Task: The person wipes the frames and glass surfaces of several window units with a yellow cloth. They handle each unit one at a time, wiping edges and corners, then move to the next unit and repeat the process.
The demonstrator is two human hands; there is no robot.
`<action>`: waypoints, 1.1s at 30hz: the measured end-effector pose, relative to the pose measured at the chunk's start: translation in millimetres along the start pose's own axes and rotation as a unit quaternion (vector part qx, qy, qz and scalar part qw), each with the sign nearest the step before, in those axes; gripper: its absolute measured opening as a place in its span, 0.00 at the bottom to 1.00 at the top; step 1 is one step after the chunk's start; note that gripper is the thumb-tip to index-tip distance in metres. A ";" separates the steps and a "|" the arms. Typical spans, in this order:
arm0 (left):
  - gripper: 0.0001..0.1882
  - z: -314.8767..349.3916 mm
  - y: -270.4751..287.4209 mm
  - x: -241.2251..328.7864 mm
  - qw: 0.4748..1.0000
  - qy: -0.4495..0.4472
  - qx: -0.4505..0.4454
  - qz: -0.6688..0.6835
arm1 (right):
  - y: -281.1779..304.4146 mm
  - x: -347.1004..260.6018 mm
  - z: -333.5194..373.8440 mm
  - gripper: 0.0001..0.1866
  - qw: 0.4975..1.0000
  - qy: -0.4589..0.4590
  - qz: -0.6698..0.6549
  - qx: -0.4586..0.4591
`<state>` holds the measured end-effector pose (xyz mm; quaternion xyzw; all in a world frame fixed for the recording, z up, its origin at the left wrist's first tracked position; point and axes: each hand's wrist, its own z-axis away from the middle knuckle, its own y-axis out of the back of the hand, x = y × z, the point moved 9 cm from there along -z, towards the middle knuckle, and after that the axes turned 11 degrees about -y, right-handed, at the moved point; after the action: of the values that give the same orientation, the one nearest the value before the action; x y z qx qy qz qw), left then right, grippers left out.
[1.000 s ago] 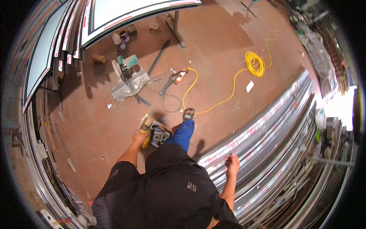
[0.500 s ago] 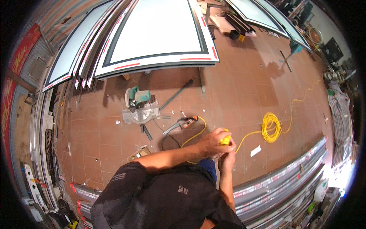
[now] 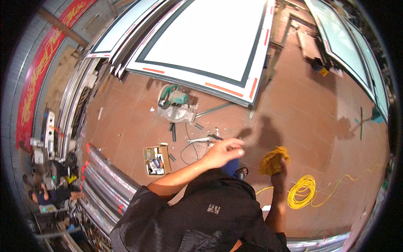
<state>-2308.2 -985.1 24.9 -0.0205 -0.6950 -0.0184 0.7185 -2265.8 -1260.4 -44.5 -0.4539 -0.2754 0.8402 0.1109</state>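
Observation:
My right hand (image 3: 284, 167), partly in shadow, grips a crumpled yellow cloth (image 3: 272, 161) that hangs out to my right above the floor. My left hand (image 3: 226, 152) is in front of my body, holding nothing, its thumb and fingers loosely bent and apart. Below and beyond it, a power tool with a grey shaft (image 3: 198, 140) lies on the floor, partly hidden by my hand. A coil of yellow cable (image 3: 301, 191) lies on the floor near my right forearm.
A green mitre saw (image 3: 175, 99) stands on the tiles beyond an open cardboard box (image 3: 168, 161). Large framed white panels (image 3: 201, 42) occupy the far side. Wrapped metal profiles (image 3: 110, 178) lie at left, where another person (image 3: 52, 196) is visible.
My hands were together around the yellow cloth; now they are apart. The right hand has carried the cloth rightward, and the left has let go. The view has turned, bringing the box into fuller sight.

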 end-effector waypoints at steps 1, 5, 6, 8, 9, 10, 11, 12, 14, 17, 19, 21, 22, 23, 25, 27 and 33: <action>0.23 -4.3 27.9 -10.3 0.997 0.019 0.062 -0.037 | 6.5 -13.3 -13.8 0.32 1.000 -0.017 -0.015 -0.014; 0.25 0.2 114.2 -47.8 0.945 0.134 0.299 0.008 | 22.7 -51.4 -71.6 0.35 0.995 -0.041 -0.077 -0.054; 0.26 1.6 128.6 -55.1 0.918 0.165 0.361 0.007 | 26.0 -63.2 -82.0 0.35 0.993 -0.039 -0.087 -0.070; 0.29 -18.0 150.2 -59.5 0.889 0.143 0.434 0.036 | 32.5 -77.9 -113.0 0.38 0.995 -0.031 -0.072 -0.064; 0.30 -30.7 161.5 -61.8 0.871 0.137 0.470 0.050 | 32.8 -84.5 -126.4 0.38 0.992 -0.042 -0.082 -0.081; 0.32 -47.1 171.0 -67.3 0.848 0.140 0.504 0.081 | 33.8 -92.1 -140.7 0.38 0.990 -0.058 -0.094 -0.092; 0.32 -68.2 178.9 -69.2 0.839 0.125 0.517 0.111 | 31.9 -100.0 -153.9 0.39 0.984 -0.075 -0.112 -0.118; 0.32 -88.5 187.2 -70.4 0.828 0.112 0.531 0.140 | 50.2 -101.1 -168.2 0.39 0.989 -0.098 -0.110 -0.019; 0.32 -125.4 200.5 -69.1 0.799 0.060 0.564 0.198 | 44.3 -122.1 -201.6 0.39 0.983 -0.113 -0.112 -0.087; 0.29 -148.9 205.9 -60.5 0.739 0.019 0.663 0.123 | 44.2 -137.5 -246.9 0.37 0.977 -0.143 -0.099 -0.124; 0.26 -146.8 201.5 -60.4 0.693 0.054 0.713 0.089 | 34.7 -142.5 -274.4 0.36 0.965 -0.164 -0.126 -0.161; 0.25 -152.5 200.7 -51.1 0.698 0.012 0.713 0.063 | 41.2 -138.2 -295.5 0.36 0.968 -0.200 -0.136 -0.068; 0.25 -152.4 199.8 -49.8 0.693 0.008 0.718 0.062 | 33.3 -139.2 -305.5 0.36 0.963 -0.221 -0.132 -0.077; 0.25 -151.1 199.6 -49.2 0.691 0.024 0.721 0.049 | 24.9 -140.6 -315.0 0.35 0.958 -0.241 -0.128 -0.085; 0.25 -148.8 199.1 -47.2 0.687 0.052 0.724 0.026 | -11.9 -141.3 -338.9 0.34 0.929 -0.279 -0.137 -0.201; 0.27 -144.6 196.7 -45.8 0.670 0.086 0.737 0.003 | -41.1 -144.3 -359.3 0.32 0.913 -0.283 -0.129 -0.265; 0.35 -145.8 195.0 -37.6 0.657 0.135 0.737 -0.080 | -89.4 -161.5 -395.3 0.28 0.880 -0.388 -0.069 -0.266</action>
<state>-2153.3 -798.5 -18.2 0.5744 -0.3748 0.4396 0.5799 -1854.8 -1114.2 -53.3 -0.0840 -0.5406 0.8340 -0.0718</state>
